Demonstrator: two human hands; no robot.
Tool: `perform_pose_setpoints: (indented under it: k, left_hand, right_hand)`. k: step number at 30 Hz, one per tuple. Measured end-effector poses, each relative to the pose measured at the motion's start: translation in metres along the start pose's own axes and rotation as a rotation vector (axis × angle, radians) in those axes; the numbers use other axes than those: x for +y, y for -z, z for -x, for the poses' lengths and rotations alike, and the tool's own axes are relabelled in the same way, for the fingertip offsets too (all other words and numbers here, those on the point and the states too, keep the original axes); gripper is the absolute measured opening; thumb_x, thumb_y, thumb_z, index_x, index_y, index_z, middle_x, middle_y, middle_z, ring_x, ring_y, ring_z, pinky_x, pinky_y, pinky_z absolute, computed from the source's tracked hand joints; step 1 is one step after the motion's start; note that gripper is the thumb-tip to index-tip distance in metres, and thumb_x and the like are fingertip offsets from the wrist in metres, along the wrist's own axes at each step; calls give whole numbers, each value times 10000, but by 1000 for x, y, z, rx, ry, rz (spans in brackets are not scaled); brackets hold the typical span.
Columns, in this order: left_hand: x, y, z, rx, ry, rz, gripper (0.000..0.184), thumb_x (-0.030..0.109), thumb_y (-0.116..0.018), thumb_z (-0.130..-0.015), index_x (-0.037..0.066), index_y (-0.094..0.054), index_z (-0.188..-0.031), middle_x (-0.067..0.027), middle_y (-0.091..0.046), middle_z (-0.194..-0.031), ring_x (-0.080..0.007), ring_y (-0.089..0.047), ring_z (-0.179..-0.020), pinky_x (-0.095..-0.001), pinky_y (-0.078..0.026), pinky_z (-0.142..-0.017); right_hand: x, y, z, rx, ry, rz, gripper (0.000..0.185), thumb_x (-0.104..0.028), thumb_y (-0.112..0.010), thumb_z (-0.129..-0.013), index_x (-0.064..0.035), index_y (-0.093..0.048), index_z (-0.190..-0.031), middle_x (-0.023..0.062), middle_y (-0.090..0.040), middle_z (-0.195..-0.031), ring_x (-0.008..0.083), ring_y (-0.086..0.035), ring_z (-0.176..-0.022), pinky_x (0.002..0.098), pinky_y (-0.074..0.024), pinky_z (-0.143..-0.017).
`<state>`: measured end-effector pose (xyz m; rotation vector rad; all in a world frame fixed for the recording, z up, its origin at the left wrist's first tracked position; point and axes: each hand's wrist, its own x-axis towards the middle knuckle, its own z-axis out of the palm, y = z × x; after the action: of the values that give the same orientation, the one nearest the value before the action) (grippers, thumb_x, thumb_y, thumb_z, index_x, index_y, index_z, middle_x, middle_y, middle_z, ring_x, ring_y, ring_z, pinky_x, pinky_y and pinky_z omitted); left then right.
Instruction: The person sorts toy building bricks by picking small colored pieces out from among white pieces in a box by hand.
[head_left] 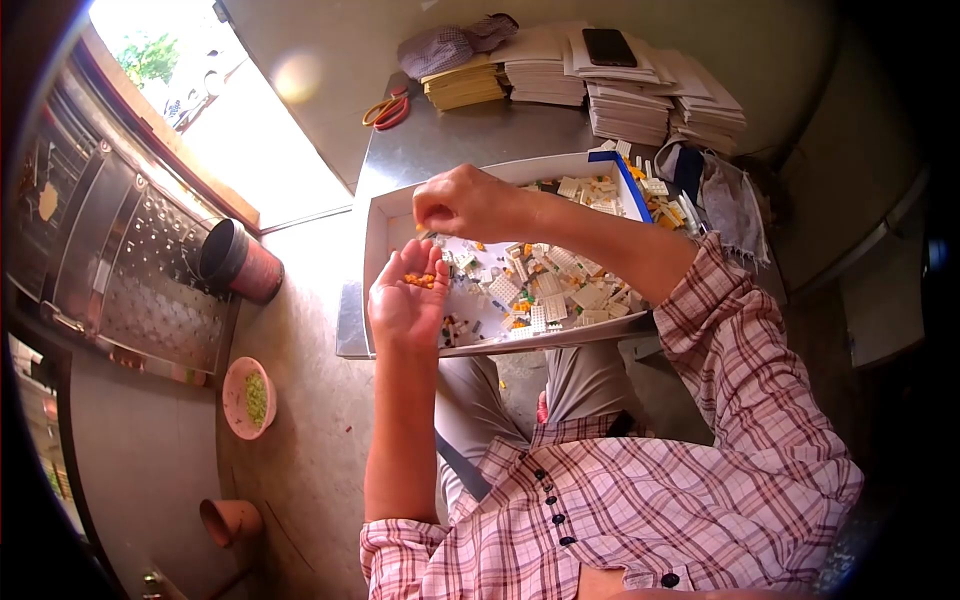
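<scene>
My left hand (405, 300) is palm up and cupped at the left end of a shallow white box (500, 350). Several small orange toy bricks (420, 281) lie in its palm. Just above its fingertips, my right hand (465, 203) is closed in a pinch, and what it pinches is too small to make out. Mostly white toy bricks (550, 285), with some orange, green and dark ones, are scattered in the box below my right forearm.
Stacks of white paper (625, 105) stand at the table's back, with a phone (609, 47) on top. Red-handled scissors (387, 108) lie at the back left. A cloth (735, 200) hangs at the right. A pink bowl (235, 400) and a bucket (245, 262) are on the floor.
</scene>
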<state>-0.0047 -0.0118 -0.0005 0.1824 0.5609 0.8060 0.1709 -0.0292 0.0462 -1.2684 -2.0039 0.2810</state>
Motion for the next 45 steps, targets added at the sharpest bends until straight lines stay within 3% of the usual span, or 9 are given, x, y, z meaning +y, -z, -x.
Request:
perform_pose_setpoints:
  k: [4, 8, 12, 16, 23, 31, 34, 39, 45]
  left_hand:
    - [-3, -6, 4, -113, 20, 3, 339, 203, -413, -978, -92, -513, -1112, -175, -584, -1017, -265, -553, -966, -370, -475, -872]
    - [-1, 2, 0, -120, 67, 66, 313, 183, -418, -975, -93, -534, -1067, -174, -586, -1013, -256, -559, -940, -357, -485, -853]
    - [-1, 6, -2, -99, 11, 46, 282, 171, -431, -968, -77, -551, -1026, -154, -599, -986, -238, -571, -889, -348, -493, -821]
    - [-1, 5, -2, -35, -56, 8, 254, 177, -442, -963, -44, -562, -1000, -141, -607, -966, -230, -579, -856, -349, -493, -808]
    - [1, 11, -4, -53, -16, 16, 278, 170, -435, -954, -41, -617, -959, -150, -635, -985, -259, -589, -932, -370, -484, -856]
    - [-2, -11, 9, -166, 110, 24, 293, 174, -428, -961, -52, -552, -1100, -171, -579, -1116, -266, -541, -1038, -366, -472, -886]
    - [3, 9, -6, -225, 243, 100, 258, 156, -428, -959, -38, -554, -1072, -149, -587, -1043, -242, -545, -944, -332, -474, -809]
    - [4, 8, 0, -324, 243, 54, 209, 146, -441, -954, -16, -571, -973, -115, -574, -949, -193, -506, -815, -279, -429, -680]
    - [2, 7, 0, -311, 206, 18, 202, 154, -443, -954, -2, -571, -960, -107, -570, -922, -186, -499, -794, -277, -424, -661]
  right_hand:
    - [-18, 2, 0, -68, 118, -156, 111, -109, -665, -778, -10, -614, -779, 100, -630, -719, 235, -608, -674, 352, -487, -644]
    - [-6, 13, 1, 0, 0, 67, 91, -103, -670, -758, -24, -624, -758, 88, -658, -738, 235, -624, -684, 344, -484, -631]
    - [1, 22, 11, -421, -276, 168, 43, -27, -663, -692, -51, -647, -722, 110, -643, -696, 267, -629, -670, 355, -483, -591]
    - [-5, 14, 15, -516, -254, 393, 53, -37, -650, -663, -41, -652, -716, 125, -658, -731, 292, -646, -711, 366, -485, -585]
    - [-2, 8, 16, -443, -225, 586, 90, -41, -631, -679, -6, -647, -761, 169, -645, -741, 328, -633, -693, 385, -495, -620]
    - [-31, 23, 5, -167, -93, -176, 165, -159, -688, -789, -2, -640, -775, 70, -627, -684, 179, -584, -608, 314, -470, -590]
    - [-11, 38, 5, -357, -284, 19, 182, -187, -698, -784, -13, -647, -768, 60, -636, -692, 175, -610, -608, 304, -470, -565]
    - [-14, 56, 11, -1084, -601, 301, 116, -106, -701, -700, -31, -651, -773, 86, -630, -592, 153, -628, -538, 301, -487, -486]
    - [12, 33, 16, -633, -450, 186, 61, -28, -638, -675, -58, -651, -726, 69, -632, -633, 182, -623, -579, 322, -465, -499]
